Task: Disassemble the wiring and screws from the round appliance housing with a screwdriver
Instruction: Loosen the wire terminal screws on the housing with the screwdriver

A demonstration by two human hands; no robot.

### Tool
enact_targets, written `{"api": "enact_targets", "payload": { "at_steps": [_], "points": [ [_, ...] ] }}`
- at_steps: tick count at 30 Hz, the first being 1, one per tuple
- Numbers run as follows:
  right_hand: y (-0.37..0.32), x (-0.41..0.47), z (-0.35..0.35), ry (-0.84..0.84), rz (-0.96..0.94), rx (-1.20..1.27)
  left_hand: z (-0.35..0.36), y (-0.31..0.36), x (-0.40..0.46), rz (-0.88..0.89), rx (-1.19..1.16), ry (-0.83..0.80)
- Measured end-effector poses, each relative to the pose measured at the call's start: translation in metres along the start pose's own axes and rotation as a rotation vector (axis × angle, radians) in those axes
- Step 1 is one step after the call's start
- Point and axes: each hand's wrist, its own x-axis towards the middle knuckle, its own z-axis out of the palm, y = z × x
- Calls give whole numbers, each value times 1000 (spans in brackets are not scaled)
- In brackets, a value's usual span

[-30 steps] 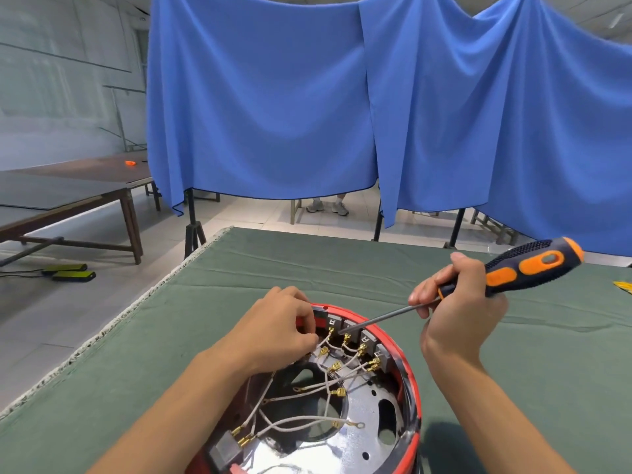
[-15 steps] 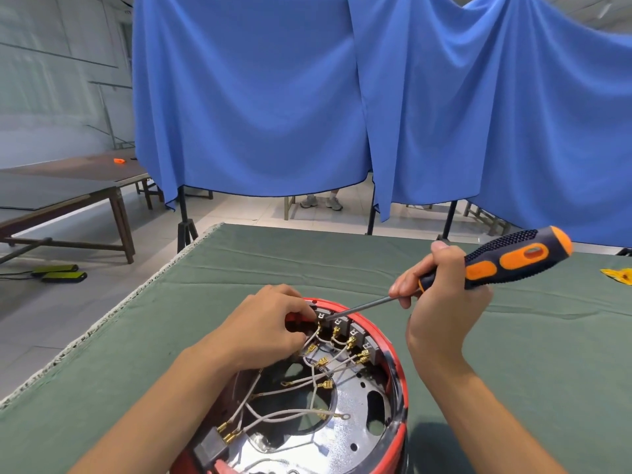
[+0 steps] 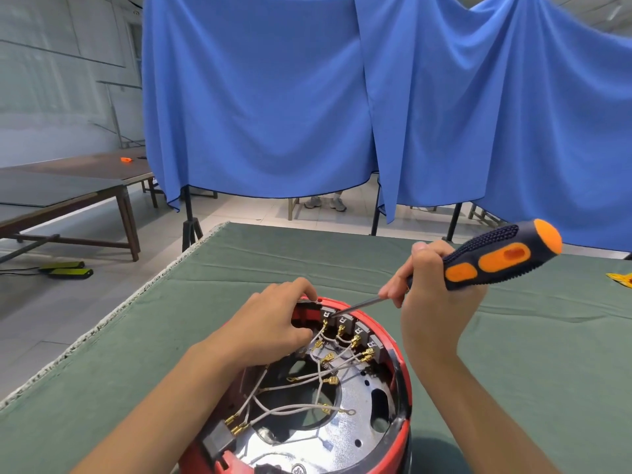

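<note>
Head view: right grip (image 3: 434,302) closes around an orange-black screwdriver (image 3: 492,260), tip at the terminal block (image 3: 328,315) just beside the left grip (image 3: 273,328), which curls on the red housing (image 3: 402,371) rim atop the green tabletop (image 3: 513,354).

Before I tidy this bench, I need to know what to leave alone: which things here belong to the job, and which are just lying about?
In use:
red round housing
white wires
brass terminals
screwdriver, in right hand
left hand, steadying the housing

Lying about:
yellow item at the bench's right edge
orange object on the far table
</note>
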Motion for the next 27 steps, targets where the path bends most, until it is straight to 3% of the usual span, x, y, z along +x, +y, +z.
{"api": "enact_targets", "payload": {
  "at_steps": [15, 23, 27],
  "points": [
    [23, 27, 1, 332, 241, 75, 1, -2, 1, -1, 65, -30],
    [30, 33, -6, 387, 321, 111, 1, -1, 2, 6, 50, -14],
    [22, 28, 0, 335, 250, 123, 1, -2, 2, 7, 35, -4]
  ]
}}
